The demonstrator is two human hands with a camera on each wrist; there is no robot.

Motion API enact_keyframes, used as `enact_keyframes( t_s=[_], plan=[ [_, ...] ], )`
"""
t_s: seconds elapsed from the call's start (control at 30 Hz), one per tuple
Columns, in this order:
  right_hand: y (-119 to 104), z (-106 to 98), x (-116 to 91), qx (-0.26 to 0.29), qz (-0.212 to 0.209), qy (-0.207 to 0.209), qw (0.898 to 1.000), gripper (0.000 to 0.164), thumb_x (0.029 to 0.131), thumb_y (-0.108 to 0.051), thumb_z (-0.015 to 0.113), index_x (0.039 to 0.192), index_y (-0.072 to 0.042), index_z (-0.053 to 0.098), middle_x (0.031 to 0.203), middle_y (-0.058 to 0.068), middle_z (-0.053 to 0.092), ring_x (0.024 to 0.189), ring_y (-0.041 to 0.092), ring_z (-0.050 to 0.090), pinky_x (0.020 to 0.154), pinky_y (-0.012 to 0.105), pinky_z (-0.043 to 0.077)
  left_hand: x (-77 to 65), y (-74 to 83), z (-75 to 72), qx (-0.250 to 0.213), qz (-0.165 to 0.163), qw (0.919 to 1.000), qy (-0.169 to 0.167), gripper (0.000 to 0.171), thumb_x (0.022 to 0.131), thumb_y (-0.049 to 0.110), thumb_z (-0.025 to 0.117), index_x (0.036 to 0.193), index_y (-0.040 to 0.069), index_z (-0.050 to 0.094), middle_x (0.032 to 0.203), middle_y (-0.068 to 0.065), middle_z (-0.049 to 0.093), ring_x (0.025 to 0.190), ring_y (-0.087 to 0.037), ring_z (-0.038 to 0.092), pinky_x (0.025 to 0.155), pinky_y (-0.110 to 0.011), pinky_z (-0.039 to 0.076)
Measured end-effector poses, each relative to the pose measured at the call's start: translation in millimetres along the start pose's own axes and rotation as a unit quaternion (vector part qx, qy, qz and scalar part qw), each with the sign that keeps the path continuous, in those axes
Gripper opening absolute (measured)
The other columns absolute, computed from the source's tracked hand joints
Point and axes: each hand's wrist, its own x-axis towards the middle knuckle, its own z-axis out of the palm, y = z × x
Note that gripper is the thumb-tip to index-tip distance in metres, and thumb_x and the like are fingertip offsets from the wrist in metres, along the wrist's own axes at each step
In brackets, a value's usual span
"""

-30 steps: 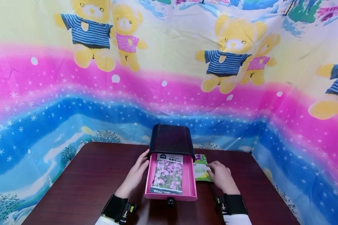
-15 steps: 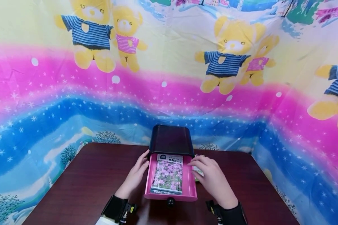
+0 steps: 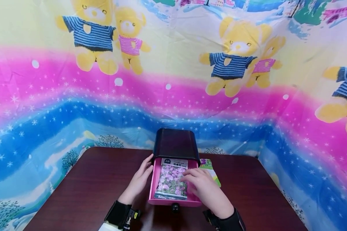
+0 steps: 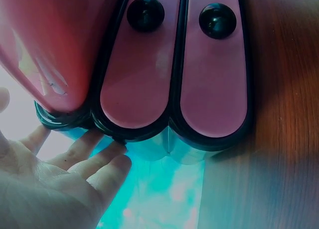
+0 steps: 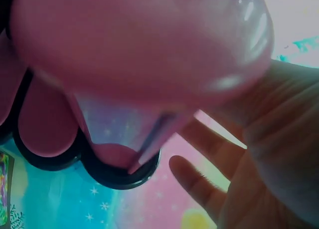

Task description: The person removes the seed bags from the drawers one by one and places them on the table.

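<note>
A black drawer box stands on the table with its pink top drawer pulled out. Inside the drawer lies a flower seed packet with a pink blossom print. My right hand reaches over the drawer's right wall, fingertips right at the packet's right edge. My left hand rests its straight fingers against the left side of the box; in the left wrist view, its fingertips are at the black rim. A green seed packet lies to the right of the box, partly hidden behind my right hand.
Below the pulled-out drawer, the left wrist view shows two shut pink drawers with round black knobs. The dark brown table extends to both sides. A printed cloth with bears hangs behind and around it.
My right hand has moved left from the green packet, over the drawer's right wall, to the pink-flowered packet. The left hand and the drawer have stayed in place.
</note>
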Motion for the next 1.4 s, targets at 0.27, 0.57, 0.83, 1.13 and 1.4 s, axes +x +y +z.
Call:
enact_keyframes(
  t_s=[0.27, 0.57, 0.83, 1.13, 1.4],
  plan=[
    [-2.5, 3.6, 1.0, 0.013, 0.014, -0.044, 0.999, 0.036, 0.086, -0.009, 0.082, 0.115, -0.029, 0.075, 0.126, -0.004, 0.068, 0.123, 0.021, 0.059, 0.106, 0.058, 0.044, 0.9, 0.2, 1.1, 0.017, 0.006, 0.9998, 0.01, 0.053, 0.11, 0.024, 0.045, 0.16, 0.013, 0.032, 0.159, -0.025, 0.034, 0.146, -0.044, 0.031, 0.117, -0.064, 0.028],
    [-0.8, 6.2, 1.7, 0.03, 0.017, -0.057, 0.998, 0.036, 0.089, -0.008, 0.078, 0.117, -0.031, 0.075, 0.129, -0.006, 0.067, 0.126, 0.021, 0.057, 0.107, 0.061, 0.041, 2.4, -1.9, 1.0, 0.018, 0.01, 0.9997, 0.012, 0.052, 0.11, 0.023, 0.044, 0.16, 0.013, 0.033, 0.158, -0.026, 0.035, 0.146, -0.044, 0.032, 0.116, -0.064, 0.029],
    [-0.6, 6.3, 2.7, 0.054, 0.028, -0.091, 0.994, 0.039, 0.09, -0.01, 0.077, 0.119, -0.036, 0.075, 0.134, -0.009, 0.065, 0.131, 0.023, 0.055, 0.11, 0.068, 0.035, 1.4, -0.9, 1.1, 0.015, 0.003, 0.9998, 0.009, 0.052, 0.11, 0.024, 0.044, 0.16, 0.013, 0.032, 0.158, -0.026, 0.035, 0.146, -0.044, 0.032, 0.116, -0.064, 0.029],
    [2.8, 8.9, 0.9, 0.07, 0.025, -0.095, 0.993, 0.035, 0.093, -0.013, 0.075, 0.119, -0.037, 0.076, 0.135, -0.01, 0.065, 0.133, 0.02, 0.054, 0.112, 0.068, 0.031, 0.6, -0.5, 1.2, 0.019, 0.002, 0.9997, 0.011, 0.052, 0.11, 0.024, 0.045, 0.16, 0.013, 0.033, 0.158, -0.026, 0.035, 0.146, -0.044, 0.032, 0.116, -0.065, 0.029],
    [6.2, 8.7, -1.2, 0.095, 0.026, -0.098, 0.99, 0.029, 0.099, -0.018, 0.067, 0.121, -0.036, 0.075, 0.137, -0.01, 0.064, 0.133, 0.018, 0.055, 0.114, 0.063, 0.031, -0.1, 0.2, 1.3, 0.027, -0.006, 0.9995, 0.015, 0.052, 0.11, 0.026, 0.046, 0.159, 0.015, 0.034, 0.157, -0.026, 0.036, 0.146, -0.044, 0.032, 0.115, -0.066, 0.029]
  ],
)
